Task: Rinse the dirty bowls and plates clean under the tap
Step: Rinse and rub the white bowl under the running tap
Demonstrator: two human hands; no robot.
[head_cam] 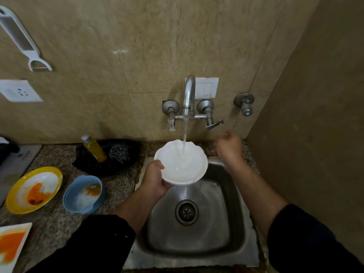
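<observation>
My left hand (155, 179) grips a white scalloped bowl (182, 164) by its near-left rim, holding it over the steel sink (226, 223). Water runs from the tap (189, 95) straight into the bowl, which is full of water. My right hand (229, 147) hovers just right of the bowl and below the right tap lever (214, 124), blurred, fingers loosely curled, holding nothing. On the counter to the left stand a yellow-rimmed plate (33, 189) and a blue bowl (83, 194), both smeared with orange sauce. A white plate (11, 245) with orange stains shows at the bottom left.
Behind the dishes a black tray (94, 164) holds a yellow soap bottle (94, 147) and a steel scrubber (119, 152). A second wall tap (245, 104) sits to the right. A side wall closes in right of the sink. A power socket (18, 91) is on the left wall.
</observation>
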